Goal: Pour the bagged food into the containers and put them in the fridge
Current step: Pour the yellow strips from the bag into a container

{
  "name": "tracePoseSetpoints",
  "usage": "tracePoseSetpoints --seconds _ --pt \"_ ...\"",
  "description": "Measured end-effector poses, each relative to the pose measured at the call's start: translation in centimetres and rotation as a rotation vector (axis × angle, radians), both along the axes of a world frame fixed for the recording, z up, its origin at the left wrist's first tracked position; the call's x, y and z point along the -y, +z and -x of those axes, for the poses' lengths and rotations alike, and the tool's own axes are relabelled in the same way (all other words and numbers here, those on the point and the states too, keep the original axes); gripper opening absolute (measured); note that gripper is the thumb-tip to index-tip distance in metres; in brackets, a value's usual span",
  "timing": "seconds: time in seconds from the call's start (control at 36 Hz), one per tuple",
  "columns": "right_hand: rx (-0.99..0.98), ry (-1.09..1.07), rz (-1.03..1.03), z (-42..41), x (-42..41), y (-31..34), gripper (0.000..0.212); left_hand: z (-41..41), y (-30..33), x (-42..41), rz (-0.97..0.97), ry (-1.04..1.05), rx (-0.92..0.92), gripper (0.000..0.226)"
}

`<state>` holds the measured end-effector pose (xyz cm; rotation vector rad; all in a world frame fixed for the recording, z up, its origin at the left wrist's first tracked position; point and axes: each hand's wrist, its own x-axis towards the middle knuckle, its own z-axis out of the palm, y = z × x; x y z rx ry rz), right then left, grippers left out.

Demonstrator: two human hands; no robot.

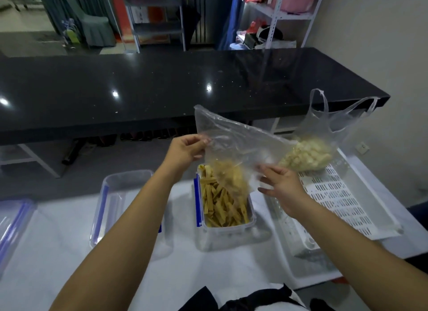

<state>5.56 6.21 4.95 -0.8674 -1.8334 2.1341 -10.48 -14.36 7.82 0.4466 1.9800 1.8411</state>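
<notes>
Black stone counter (pixel 185 83) runs across the far side, beyond the white worktop (pixel 162 276). No writing is legible. Mid-worktop, a clear container (pixel 225 232) with blue clips holds yellow strips (pixel 222 204). Over its far end a clear bag (pixel 231 144) hangs tilted, the left hand (pixel 185 151) pinching its upper edge, the right hand (pixel 281 183) gripping its lower side. An empty container (pixel 115 195) stands left; a second bag of pale pieces (pixel 308 155) sits in the white slotted basket (pixel 342 195) by the right edge.
</notes>
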Motion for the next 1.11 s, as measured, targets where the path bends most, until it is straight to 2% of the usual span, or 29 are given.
tracePoseSetpoints --seconds 0.31,0.58,0.92,1.11 --pt "-0.183 0.008 0.044 1.4 -0.1 4.7 0.016 -0.4 4.1 0.2 -0.177 0.072 -0.064 0.013" --pt "-0.100 0.060 -0.003 0.8 -0.3 5.2 0.017 -1.3 3.9 0.5 -0.102 0.077 -0.053 0.012" --pt "-0.146 0.084 0.007 0.9 0.1 7.5 0.025 -1.8 6.8 1.0 -0.162 0.087 -0.092 0.013" --pt "-0.249 0.149 0.004 0.6 -0.3 10.2 0.026 -2.3 9.3 1.5 -0.183 0.098 -0.151 0.016"
